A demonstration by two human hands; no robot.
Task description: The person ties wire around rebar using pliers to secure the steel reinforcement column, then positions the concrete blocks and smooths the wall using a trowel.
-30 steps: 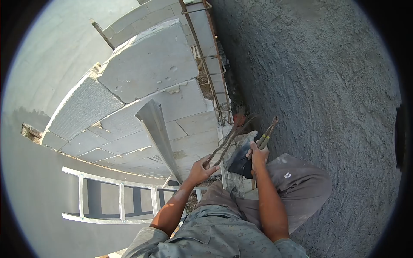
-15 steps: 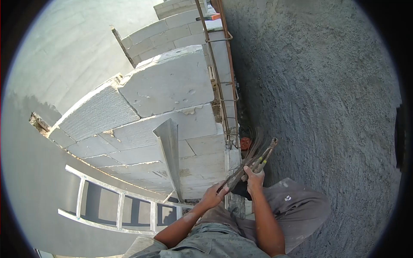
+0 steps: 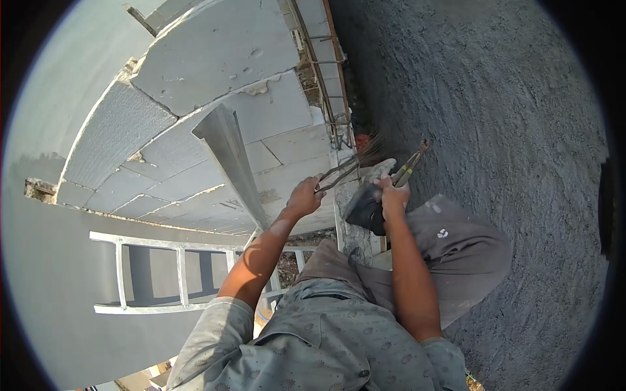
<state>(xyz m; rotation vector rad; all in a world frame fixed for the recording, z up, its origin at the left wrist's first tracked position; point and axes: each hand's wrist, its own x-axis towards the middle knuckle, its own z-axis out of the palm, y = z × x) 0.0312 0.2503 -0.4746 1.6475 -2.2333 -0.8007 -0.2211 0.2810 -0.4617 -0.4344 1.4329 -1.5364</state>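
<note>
My left hand (image 3: 305, 197) is closed round one end of a bundle of thin dark wires (image 3: 341, 172). The free ends fan out over the wall top, near the foot of the steel bars. In my right hand (image 3: 394, 198) are pincers (image 3: 412, 164) with worn handles and a yellow mark; their jaws point up and away, beside the rough wall. Wires and pincers are apart. Just left of my right hand is a black shoe (image 3: 366, 208) on the narrow wall top.
A pale block wall (image 3: 215, 58) stands ahead with upright rusty rebar (image 3: 334, 52). A bent metal channel (image 3: 231, 156) leans against its face. Below left is a metal ladder (image 3: 181, 274). Rough grey plaster (image 3: 495, 130) rises close on the right.
My hands have moved apart. The left went left and up with the wires, while the right rose slightly with the pincers. The view has tilted downward.
</note>
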